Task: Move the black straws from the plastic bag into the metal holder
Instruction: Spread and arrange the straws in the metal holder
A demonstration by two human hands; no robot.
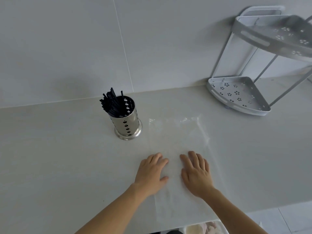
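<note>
The plastic bag (179, 141) is clear and hard to make out against the pale counter (59, 157); only glints along its far edge and right side mark its outline. Its near end runs to the counter's front edge, where the border is hard to trace. Whether anything remains inside cannot be told; no dark shapes show through it. The lower parts of the straws (111, 103) are hidden inside the holder (125, 119).

Landmark: the holder, a perforated metal cylinder standing upright on the counter. The black straws stand bunched in it, leaning toward its left rim, tips above the rim. The bag lies flat just right of the holder and nearer the viewer.

Left hand (152, 171): palm down, fingers straight and close together, resting flat on the bag's left edge, gripping nothing. Right hand (196, 173): palm down, fingers extended, pressing flat on the bag, gripping nothing. Both forearms enter from the bottom edge.

Far right of the holder, a two-tier corner shelf (239, 95) stands against the wall, its upper tier cut off by the picture's edge.
</note>
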